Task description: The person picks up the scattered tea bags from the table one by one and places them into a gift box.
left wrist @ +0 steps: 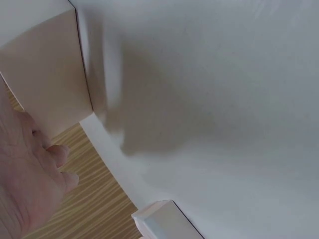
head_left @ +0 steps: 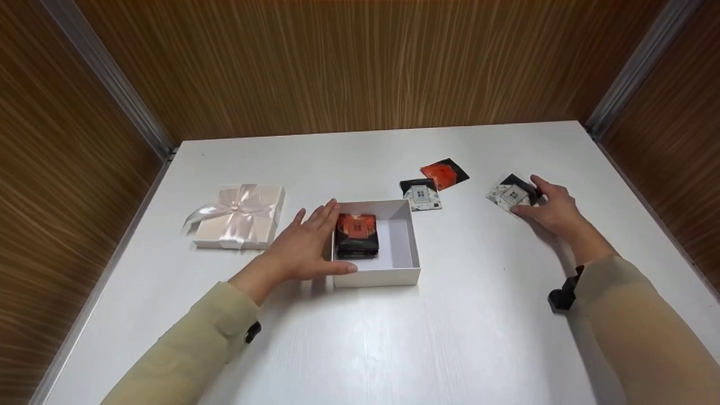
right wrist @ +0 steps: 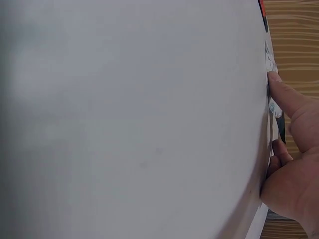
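Note:
My left hand [head_left: 306, 244] rests along the left wall of an open white box [head_left: 377, 277], its fingers extended and the thumb over the front rim. In the left wrist view this hand [left wrist: 32, 169] lies against the box's outer side [left wrist: 50, 74]. Inside the box, on its left half, sits a stack of black-and-orange sachets [head_left: 357, 235]. Off to the right, my right hand [head_left: 554, 209] pinches a black-and-white floral sachet [head_left: 511, 193] on the table between thumb and fingers. The right wrist view shows that sachet [right wrist: 274, 108] edge-on beside the thumb.
Behind the box's right corner lie another black-and-white sachet [head_left: 422, 194] and an orange-and-black one [head_left: 444, 173], close together. On the left stands a pale lid [head_left: 208, 230] with a satin ribbon bow [head_left: 236, 208]. Wood-grain panels [head_left: 360, 67] border the white table [head_left: 461, 332].

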{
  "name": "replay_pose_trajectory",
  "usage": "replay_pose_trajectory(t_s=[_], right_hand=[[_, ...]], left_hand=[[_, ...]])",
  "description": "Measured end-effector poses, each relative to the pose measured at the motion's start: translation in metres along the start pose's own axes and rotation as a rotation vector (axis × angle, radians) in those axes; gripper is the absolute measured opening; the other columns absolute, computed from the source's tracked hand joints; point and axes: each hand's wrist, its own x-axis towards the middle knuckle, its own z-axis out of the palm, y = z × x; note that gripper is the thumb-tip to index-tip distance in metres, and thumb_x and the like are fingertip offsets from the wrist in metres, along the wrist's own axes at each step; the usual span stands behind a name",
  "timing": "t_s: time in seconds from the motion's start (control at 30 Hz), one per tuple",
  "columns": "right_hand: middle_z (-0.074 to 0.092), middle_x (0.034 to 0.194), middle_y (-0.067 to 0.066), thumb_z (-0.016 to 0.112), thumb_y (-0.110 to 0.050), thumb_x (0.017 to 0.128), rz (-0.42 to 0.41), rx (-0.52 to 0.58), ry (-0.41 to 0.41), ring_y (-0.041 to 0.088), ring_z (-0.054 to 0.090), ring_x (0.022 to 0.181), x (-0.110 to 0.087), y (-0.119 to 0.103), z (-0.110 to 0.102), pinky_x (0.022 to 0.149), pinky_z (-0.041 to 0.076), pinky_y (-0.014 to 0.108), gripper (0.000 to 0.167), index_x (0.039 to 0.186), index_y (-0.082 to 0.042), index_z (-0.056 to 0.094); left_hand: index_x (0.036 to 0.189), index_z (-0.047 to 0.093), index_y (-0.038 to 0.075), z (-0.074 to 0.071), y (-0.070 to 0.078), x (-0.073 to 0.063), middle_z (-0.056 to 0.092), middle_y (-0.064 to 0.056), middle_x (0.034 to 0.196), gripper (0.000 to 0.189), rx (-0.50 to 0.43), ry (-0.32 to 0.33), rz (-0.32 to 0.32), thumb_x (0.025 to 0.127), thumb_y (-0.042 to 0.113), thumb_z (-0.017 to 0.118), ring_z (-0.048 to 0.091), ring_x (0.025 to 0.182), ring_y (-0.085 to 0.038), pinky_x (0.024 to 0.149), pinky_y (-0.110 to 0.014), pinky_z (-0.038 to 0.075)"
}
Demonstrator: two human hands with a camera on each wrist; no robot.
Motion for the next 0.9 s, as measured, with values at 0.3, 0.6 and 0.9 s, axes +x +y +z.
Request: replay_pose_trajectory(t_s=[0.3,0.6,0.9], right_hand=[[0.008,0.164,0.046,0.070,-0.042,0.103,-0.003,-0.010,-0.007,0.068,0.011,0.149,0.0000,-0.0007,0.0010,0.119,0.019,0.077,0.098,0.170,-0.005,0.009],[0.012,0.163,0.045,0.068,-0.038,0.105,-0.030,0.007,-0.032,0.064,0.018,0.150,0.0001,0.0031,0.0013,0.120,0.023,0.072,0.093,0.170,-0.005,0.010],[0.020,0.163,0.043,0.068,-0.034,0.106,-0.067,0.025,-0.023,0.060,0.028,0.148,0.0006,0.0040,0.0013,0.120,0.027,0.069,0.090,0.170,-0.006,0.013]], left_hand=[[0.170,0.001,0.006,0.0008,-0.0002,-0.0002,-0.002,-0.009,0.178,0.135,0.000,0.008,0.007,0.082,0.098,0.043,0.008,0.163,-0.028,0.131,-0.052,0.005],[0.170,0.000,0.007,0.0018,0.0002,-0.0005,-0.004,-0.007,0.178,0.134,0.001,0.002,0.001,0.083,0.096,0.046,0.008,0.163,-0.027,0.131,-0.051,0.005],[0.170,0.001,0.007,0.0023,-0.0009,0.0006,-0.004,-0.007,0.178,0.134,0.001,0.003,0.003,0.082,0.097,0.045,0.008,0.163,-0.028,0.131,-0.051,0.004]])
